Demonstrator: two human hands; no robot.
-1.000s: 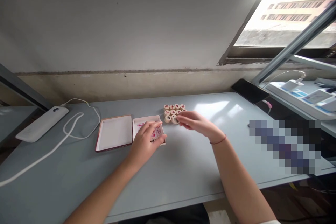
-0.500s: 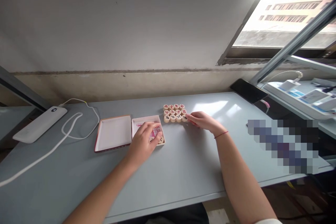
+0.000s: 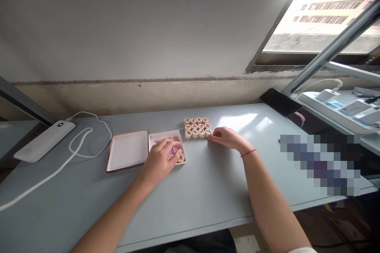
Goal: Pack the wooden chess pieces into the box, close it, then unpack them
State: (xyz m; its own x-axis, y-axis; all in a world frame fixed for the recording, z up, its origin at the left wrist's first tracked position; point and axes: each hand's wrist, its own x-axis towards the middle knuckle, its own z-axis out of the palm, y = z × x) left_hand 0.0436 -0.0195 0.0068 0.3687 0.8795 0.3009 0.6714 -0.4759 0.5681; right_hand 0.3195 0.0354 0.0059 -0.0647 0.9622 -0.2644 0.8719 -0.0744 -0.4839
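Note:
Several round wooden Chinese chess pieces (image 3: pixel 194 127) with red or black characters stand in close rows on the desk. At the near right corner of the rows, my right hand (image 3: pixel 226 137) has its fingers closed against the side of a black-marked piece (image 3: pixel 208 131). My left hand (image 3: pixel 162 157) is over the open shallow box (image 3: pixel 183 147), its thumb apart from the curved fingers, which reach inside. Beside the thumb lies a piece (image 3: pixel 181 158) in the box's near right corner. The palm side of my left hand and part of the box's contents are hidden.
The box lid (image 3: pixel 127 151) lies left of the box, inner side up. A white power strip (image 3: pixel 44 142) with a looping white cable (image 3: pixel 77 148) is at the left. A dark phone (image 3: pixel 280 102) leans at the back right, near a shelf holding white chargers (image 3: pixel 358 110).
My right fingers have slid slightly down toward me along the corner piece, whose top face shows more fully. My left hand stays over the box, and the piece by its thumb shows a different character.

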